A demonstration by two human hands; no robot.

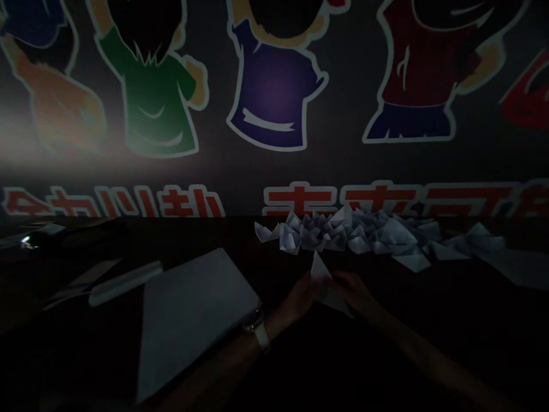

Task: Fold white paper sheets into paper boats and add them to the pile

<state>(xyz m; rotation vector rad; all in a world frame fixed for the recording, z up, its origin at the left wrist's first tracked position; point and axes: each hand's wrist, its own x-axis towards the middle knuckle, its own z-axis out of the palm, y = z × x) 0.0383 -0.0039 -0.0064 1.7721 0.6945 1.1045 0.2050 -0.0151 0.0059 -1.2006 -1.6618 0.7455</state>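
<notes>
A folded sheet of white paper (322, 280) is held between my two hands above the dark table, with one pointed corner upward and another toward the lower right. My left hand (303, 290), with a watch (257, 329) on its wrist, closes on the paper's left side. On the opposite side, my right hand (349, 285) grips the paper too. Dim light hides most of the fingers. Behind the hands lies a heap of folded white paper pieces (360, 232).
A stack of white paper (197, 312) lies left of my hands. Beyond it are a pale long roll or tube (124, 283) and a shiny object (32, 241). Flat paper (521, 266) lies far right. A wall with painted cartoon figures (274, 91) rises behind the table.
</notes>
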